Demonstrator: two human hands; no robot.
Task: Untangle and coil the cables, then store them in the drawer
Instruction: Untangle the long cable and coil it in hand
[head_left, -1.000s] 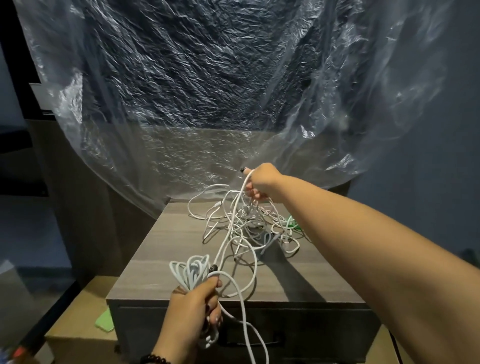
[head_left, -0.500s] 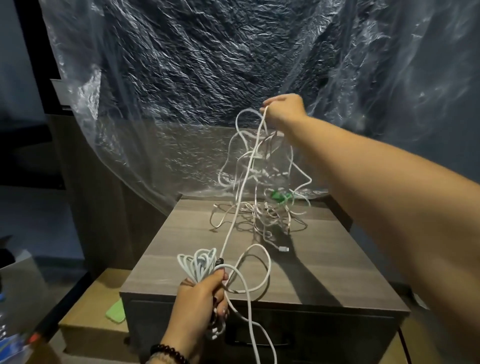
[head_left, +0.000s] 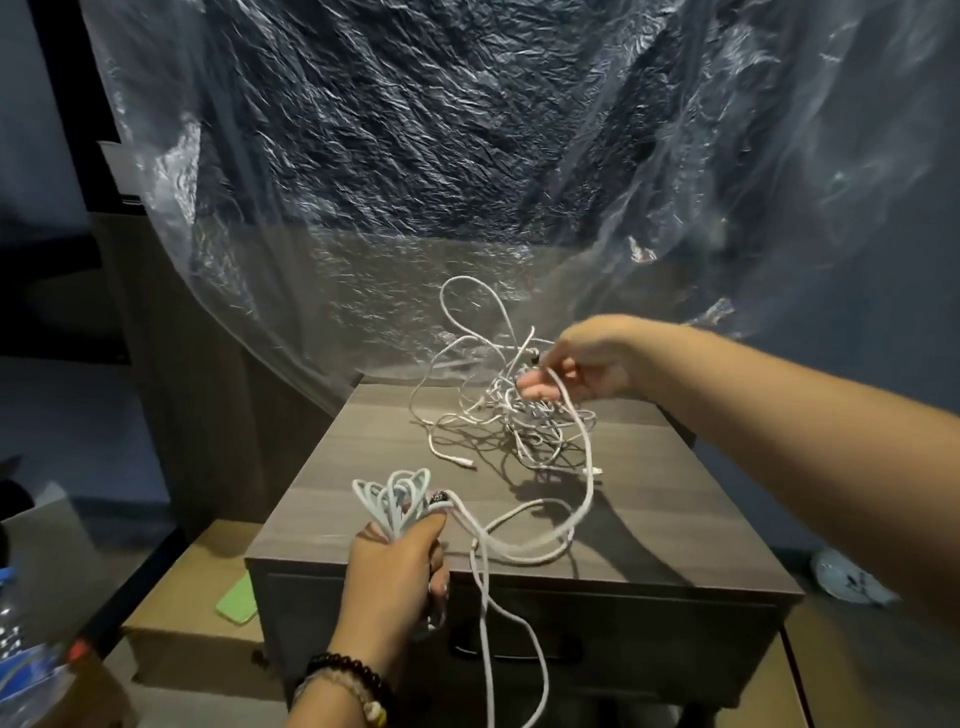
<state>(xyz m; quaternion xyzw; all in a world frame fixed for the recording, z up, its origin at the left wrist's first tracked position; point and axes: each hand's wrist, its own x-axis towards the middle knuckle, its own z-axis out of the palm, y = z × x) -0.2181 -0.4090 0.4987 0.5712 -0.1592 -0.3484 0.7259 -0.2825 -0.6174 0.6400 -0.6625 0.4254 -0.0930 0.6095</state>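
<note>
Cables: 1 white tangle (head_left: 511, 410) sits toward the rear right of the nightstand top (head_left: 363, 452), partly lifted, with loops standing above the wood and 1 connector end (head_left: 462, 461) lying flat in front of it. The right hand (head_left: 587, 364) is at the upper right of the tangle, fingers curled and pinching strands; 1 white cable (head_left: 584, 457) passes over its fingers and drops in a long arc toward the front edge. Exactly how many strands the right hand grasps cannot be told.

The left hand (head_left: 395, 566) is at the front edge of the nightstand, clenched round a coiled white bundle (head_left: 395, 501) whose loops fan upward out of the fist. The thumb lies across the bundle. A dark connector (head_left: 439, 499) shows just beside the loops. From this hand the cable runs out in loose curves across the front of the top, and a further length hangs down over the closed drawer front (head_left: 649, 644), crossing its dark handle (head_left: 519, 652).

The cables are white, thin and round. The tangle is dense at its centre with open loops at the left and top.

The left wrist carries 2 bracelets (head_left: 348, 675), 1 of dark beads and 1 paler. A crinkled clear plastic sheet (head_left: 415, 156) hangs behind the nightstand. To the left, a cardboard box (head_left: 171, 613) sits low beside the nightstand with a green flat object (head_left: 238, 603) on it.
</note>
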